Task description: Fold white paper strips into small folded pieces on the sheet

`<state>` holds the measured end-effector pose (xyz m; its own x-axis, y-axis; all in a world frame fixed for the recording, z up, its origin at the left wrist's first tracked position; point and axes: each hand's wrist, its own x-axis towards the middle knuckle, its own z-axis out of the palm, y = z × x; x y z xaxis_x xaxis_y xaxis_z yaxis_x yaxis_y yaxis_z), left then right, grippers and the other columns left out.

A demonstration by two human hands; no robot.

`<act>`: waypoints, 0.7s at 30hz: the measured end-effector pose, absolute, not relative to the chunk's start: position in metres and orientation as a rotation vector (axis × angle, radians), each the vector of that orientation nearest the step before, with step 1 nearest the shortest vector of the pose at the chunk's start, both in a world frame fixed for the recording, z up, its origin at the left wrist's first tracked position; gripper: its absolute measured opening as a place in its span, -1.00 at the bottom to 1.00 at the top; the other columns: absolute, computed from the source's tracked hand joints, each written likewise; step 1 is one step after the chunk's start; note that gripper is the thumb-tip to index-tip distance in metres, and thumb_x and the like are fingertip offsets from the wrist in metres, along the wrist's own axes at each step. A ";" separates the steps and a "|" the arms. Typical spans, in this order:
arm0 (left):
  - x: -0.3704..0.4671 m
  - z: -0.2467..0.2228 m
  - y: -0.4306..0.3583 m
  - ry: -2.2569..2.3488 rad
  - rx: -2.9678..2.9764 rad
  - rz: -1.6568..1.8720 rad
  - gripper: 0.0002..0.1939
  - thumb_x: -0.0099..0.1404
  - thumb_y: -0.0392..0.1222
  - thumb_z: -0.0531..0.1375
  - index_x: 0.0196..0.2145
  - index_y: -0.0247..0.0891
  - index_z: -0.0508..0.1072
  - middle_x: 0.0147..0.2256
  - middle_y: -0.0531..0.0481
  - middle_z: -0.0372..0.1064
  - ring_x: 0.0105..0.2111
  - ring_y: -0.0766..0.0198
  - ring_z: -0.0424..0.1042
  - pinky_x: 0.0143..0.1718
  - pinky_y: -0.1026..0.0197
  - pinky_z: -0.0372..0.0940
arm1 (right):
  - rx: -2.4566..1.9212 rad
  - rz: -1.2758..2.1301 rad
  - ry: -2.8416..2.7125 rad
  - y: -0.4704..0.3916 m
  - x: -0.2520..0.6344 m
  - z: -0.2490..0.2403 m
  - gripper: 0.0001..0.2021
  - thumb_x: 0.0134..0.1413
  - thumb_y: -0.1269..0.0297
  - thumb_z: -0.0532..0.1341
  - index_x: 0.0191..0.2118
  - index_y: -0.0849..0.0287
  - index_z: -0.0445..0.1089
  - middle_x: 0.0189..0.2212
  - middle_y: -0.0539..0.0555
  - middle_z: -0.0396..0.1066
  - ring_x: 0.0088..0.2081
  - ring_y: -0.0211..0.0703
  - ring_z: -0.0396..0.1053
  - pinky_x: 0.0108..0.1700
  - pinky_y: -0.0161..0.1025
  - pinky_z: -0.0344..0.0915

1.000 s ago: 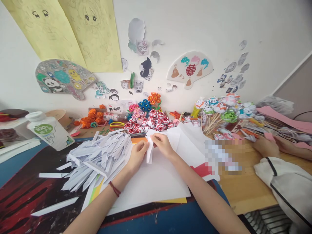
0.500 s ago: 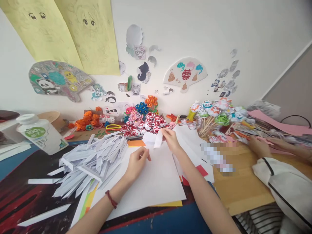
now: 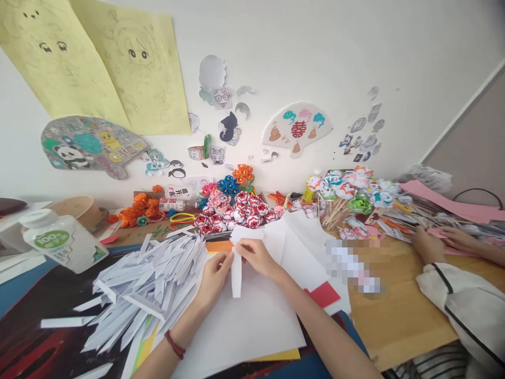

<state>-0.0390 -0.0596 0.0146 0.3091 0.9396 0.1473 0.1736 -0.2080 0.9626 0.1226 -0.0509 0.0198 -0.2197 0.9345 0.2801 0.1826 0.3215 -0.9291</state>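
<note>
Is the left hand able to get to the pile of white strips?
Probably yes. The left hand pinches a paper strip with the right hand, and the pile lies right beside it, with nothing between.

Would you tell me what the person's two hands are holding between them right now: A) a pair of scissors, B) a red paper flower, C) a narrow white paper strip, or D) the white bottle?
C: the left hand and right hand pinch a narrow white paper strip that hangs over the white sheet.

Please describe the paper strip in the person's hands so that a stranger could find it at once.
On the large white sheet, right of the heap of folded strips, left hand and right hand meet. The white strip hangs between them, alone held upright.
</note>
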 end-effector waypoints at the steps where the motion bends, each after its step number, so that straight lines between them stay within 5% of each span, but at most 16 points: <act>1: -0.040 0.014 -0.059 1.036 1.619 0.996 -0.59 0.30 0.11 0.05 -0.36 -0.28 0.50 -0.43 -0.01 0.39 -0.44 0.29 0.27 -0.45 0.30 0.11 | -1.034 0.986 -1.635 -0.051 0.122 0.021 -0.60 0.21 -0.01 0.06 -0.51 0.18 0.26 -0.59 -0.04 0.22 -0.52 -0.27 0.21 -0.42 -0.32 0.12; 21: -0.046 0.015 -0.055 1.212 1.737 0.987 -0.64 0.30 0.02 0.08 -0.49 -0.29 0.41 -0.53 0.05 0.32 -0.49 0.34 0.25 -0.44 0.33 0.13 | -1.029 1.204 -1.332 -0.048 0.108 0.010 -0.70 0.05 0.06 0.25 -0.46 0.22 0.37 -0.57 -0.04 0.26 -0.53 -0.30 0.21 -0.47 -0.35 0.16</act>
